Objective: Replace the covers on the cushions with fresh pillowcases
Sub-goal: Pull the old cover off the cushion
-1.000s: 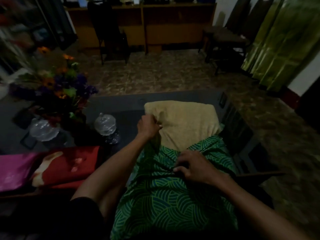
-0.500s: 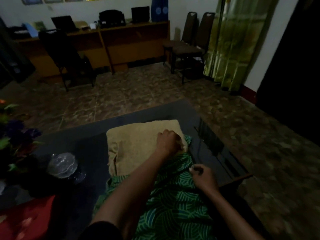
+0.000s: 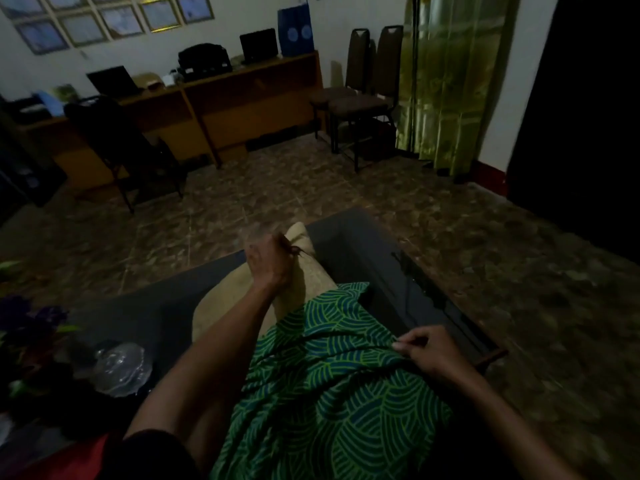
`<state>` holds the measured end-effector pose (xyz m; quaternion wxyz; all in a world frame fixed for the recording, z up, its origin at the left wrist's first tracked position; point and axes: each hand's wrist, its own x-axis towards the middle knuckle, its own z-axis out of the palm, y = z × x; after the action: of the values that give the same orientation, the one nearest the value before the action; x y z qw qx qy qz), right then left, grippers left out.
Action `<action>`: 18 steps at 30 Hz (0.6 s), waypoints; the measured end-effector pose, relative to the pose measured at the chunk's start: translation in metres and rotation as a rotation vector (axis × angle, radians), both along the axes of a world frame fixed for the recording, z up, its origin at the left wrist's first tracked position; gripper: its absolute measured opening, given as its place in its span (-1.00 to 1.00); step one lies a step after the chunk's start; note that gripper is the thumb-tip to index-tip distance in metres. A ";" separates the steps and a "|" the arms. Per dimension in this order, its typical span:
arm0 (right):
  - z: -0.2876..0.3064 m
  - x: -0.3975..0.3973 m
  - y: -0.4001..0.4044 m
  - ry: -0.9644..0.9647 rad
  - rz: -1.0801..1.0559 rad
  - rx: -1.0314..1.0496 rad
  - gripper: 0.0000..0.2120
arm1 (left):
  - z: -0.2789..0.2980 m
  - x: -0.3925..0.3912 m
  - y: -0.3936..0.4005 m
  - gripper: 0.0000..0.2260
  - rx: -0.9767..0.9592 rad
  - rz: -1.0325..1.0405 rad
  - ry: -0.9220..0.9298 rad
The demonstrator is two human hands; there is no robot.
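Up front, the left hand reaches out with its arm extended, fingers curled round the far corner of the tan cushion, which lies on the dark surface. Nearer, the right hand pinches the edge of the green patterned pillowcase covering the cushion's near half. No writing is readable.

Cushion part-way inside green pillowcase, on dark table.
Tan cushion lies on the table; its near half sits inside the green patterned pillowcase. Left hand grips the cushion's far end. Right hand pinches the pillowcase edge, right of the cushion. Clear glass object left of the cushion.
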<state>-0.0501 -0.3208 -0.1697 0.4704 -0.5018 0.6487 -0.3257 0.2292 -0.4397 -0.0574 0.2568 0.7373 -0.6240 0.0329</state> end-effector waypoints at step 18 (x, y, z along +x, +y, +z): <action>-0.020 -0.040 0.017 -0.024 0.109 0.304 -0.78 | -0.066 -0.046 0.022 -0.82 0.259 -0.344 -0.233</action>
<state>-0.0901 -0.3033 -0.1902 0.5657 -0.4555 0.6565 -0.2039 0.1831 -0.4181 -0.1238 0.0883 0.6383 -0.7647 -0.0069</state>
